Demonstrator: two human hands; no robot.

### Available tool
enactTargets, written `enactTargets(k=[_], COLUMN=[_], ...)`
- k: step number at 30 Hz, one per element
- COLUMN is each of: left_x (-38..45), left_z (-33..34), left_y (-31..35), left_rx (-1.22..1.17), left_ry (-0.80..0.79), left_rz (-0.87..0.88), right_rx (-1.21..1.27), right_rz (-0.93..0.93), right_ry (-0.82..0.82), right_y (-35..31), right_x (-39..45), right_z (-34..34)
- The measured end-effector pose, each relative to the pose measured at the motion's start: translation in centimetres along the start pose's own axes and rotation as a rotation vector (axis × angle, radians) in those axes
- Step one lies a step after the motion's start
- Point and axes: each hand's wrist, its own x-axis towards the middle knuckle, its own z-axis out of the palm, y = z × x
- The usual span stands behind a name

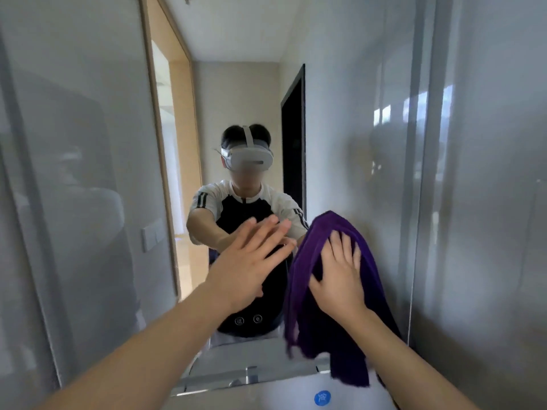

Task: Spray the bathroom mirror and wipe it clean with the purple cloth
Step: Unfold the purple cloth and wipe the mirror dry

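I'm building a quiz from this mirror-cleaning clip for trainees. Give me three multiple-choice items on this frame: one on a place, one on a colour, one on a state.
1. Where is the purple cloth?
A. Spread against the mirror under the right hand
B. Folded on the counter
C. Draped over the tap

2. What colour is the round sticker at the bottom edge?
A. Red
B. Blue
C. Yellow

3. How is the left hand?
A. Gripping a spray bottle
B. Clenched in a fist
C. Open with straight fingers, holding nothing

Answers:
1 A: the right hand's spread fingers press the cloth flat on the glass.
2 B: the sticker shows blue on a white surface.
3 C: its fingers are extended toward the mirror with no object in them.
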Motion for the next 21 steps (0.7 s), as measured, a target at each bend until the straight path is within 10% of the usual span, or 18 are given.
enactTargets(k=[12,21], left_x=[-4.3,-6.3], left_z=[-6.7,-7.3], left_y=[-15.1,-16.8], left_rx=[0.088,-0.076], left_ry=[0.156,0.040], left_rz=[-0.610,-0.545], right_rx=[-0.012,0.088], right_rz=[-0.235,-0.444], right_ry=[0.074,0.113], right_y=[-7.2,-20.2], right_x=[13.8,18.5], right_z=[-8.6,-5.4])
